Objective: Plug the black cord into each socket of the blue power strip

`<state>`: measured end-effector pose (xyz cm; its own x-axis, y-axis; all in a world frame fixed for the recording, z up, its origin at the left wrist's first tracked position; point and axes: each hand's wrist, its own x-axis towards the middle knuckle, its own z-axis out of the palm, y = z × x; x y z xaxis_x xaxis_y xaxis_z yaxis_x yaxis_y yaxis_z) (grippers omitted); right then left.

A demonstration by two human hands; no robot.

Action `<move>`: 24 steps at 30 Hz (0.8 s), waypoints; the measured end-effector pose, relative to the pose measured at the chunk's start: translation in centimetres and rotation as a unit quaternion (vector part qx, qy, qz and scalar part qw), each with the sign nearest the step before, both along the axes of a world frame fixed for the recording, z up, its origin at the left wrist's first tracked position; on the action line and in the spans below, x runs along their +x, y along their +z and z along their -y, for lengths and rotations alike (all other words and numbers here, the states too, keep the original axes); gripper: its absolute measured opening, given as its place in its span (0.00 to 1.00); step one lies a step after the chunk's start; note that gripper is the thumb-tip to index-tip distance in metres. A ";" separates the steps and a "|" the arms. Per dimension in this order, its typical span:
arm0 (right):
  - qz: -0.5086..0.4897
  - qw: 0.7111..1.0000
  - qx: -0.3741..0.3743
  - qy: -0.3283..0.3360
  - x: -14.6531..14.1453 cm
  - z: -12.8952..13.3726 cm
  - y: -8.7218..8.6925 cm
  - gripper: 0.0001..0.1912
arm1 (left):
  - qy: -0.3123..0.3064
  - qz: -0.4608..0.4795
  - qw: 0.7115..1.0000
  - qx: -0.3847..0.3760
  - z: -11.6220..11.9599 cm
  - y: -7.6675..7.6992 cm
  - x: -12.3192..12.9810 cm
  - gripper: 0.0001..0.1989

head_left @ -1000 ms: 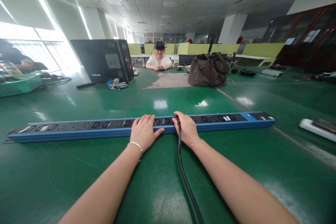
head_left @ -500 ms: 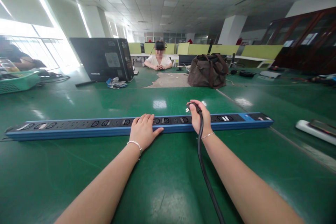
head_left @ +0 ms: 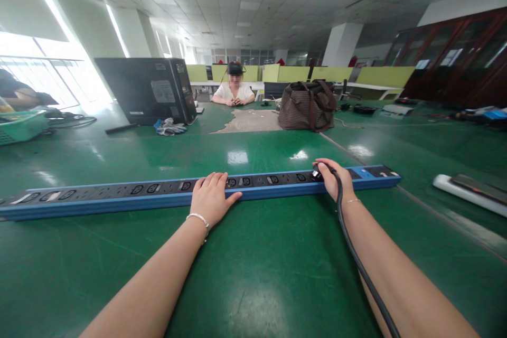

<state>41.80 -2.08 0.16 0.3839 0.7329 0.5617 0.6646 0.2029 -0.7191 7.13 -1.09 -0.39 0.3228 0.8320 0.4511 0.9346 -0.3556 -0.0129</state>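
A long blue power strip (head_left: 138, 202) with a row of black sockets lies across the green table. My left hand (head_left: 209, 198) rests flat on its middle, fingers over the top and thumb pointing right. On the right part of the strip, my right hand (head_left: 335, 179) grips a black plug (head_left: 316, 173) just over the sockets. Whether the plug's prongs are inside a socket cannot be made out. From it a thick black cable (head_left: 356, 256) runs down along my right forearm toward the bottom edge.
A black computer case (head_left: 146, 90), gloves (head_left: 170, 127) and a brown bag (head_left: 307, 106) stand at the back. A person (head_left: 234, 90) sits across the table. Right lies a white bar (head_left: 469, 195), left a green basket (head_left: 21, 128).
My right hand has moved right along the strip with the plug and lowered it toward the sockets. My left hand stays on the strip. The view has shifted slightly.
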 end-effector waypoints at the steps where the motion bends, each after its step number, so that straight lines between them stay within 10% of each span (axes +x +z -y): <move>1: 0.004 1.000 -0.003 0.001 0.1 0.0 -0.2 0.17 | 0.001 -0.001 1.000 0.000 0.0 0.0 0.0 0.33; 24: 0.258 0.965 -0.053 0.003 -0.1 1.5 -0.7 0.17 | -0.003 0.002 1.000 -0.010 0.2 0.2 0.1 0.33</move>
<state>41.70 -3.54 -0.51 0.0685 0.7986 0.5979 0.9388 0.1512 -0.3095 7.18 -1.25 -0.17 0.3264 0.8393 0.4348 0.9324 -0.3615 -0.0021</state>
